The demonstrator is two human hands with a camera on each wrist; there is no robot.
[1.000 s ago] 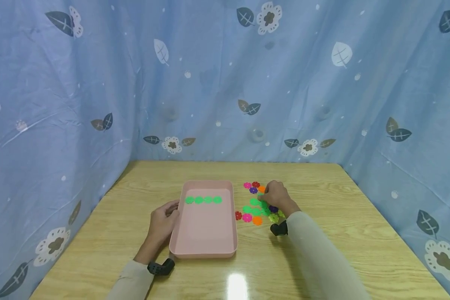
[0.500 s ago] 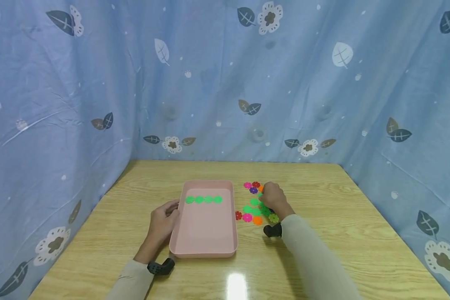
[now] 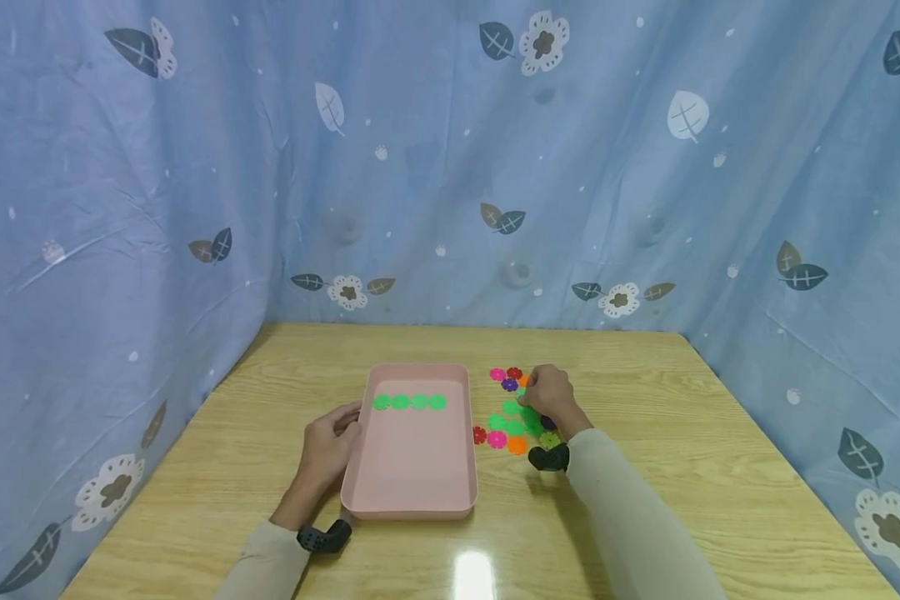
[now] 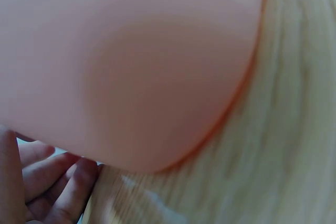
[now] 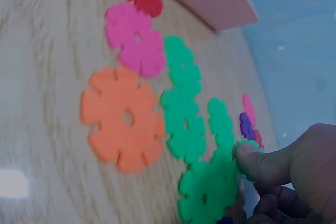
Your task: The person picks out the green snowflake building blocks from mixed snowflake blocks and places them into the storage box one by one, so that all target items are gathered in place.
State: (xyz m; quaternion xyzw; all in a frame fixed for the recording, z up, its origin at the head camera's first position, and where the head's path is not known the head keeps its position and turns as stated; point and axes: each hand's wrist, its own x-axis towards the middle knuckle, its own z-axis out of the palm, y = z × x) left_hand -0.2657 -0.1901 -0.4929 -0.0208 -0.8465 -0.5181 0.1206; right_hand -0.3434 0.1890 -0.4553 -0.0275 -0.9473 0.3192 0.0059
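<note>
The left hand (image 3: 328, 446) is resting on the wooden-topped table (image 3: 217, 467) and touching the outer left wall of the pink rectangular tray (image 3: 412, 475), its fingers loosely bent and apparently steadying rather than gripping it. Inside the tray, four green flower-shaped discs (image 3: 400, 402) are lying flat in a row across the far part, with bare tray floor showing nearer the person.

Just beyond the tray's right wall, a red disc (image 3: 479, 435), a pink disc (image 3: 497, 439) and an orange disc (image 3: 517, 445) are lying along the near edge of a loose cluster. More green discs (image 3: 513, 427) are lying behind these, some overlapping; purple, pink and red ones are showing at the far end.

Farthest right, the right hand (image 3: 551, 393) is reaching over the cluster, thumb and fingers closed in a pinch on one green disc (image 5: 246, 141); whether it is clear of the table is hard to tell. The step in hand seems to be picking out a green disc; the next move is probably calling for a clean lift, without dragging its neighbours, toward the row.
</note>
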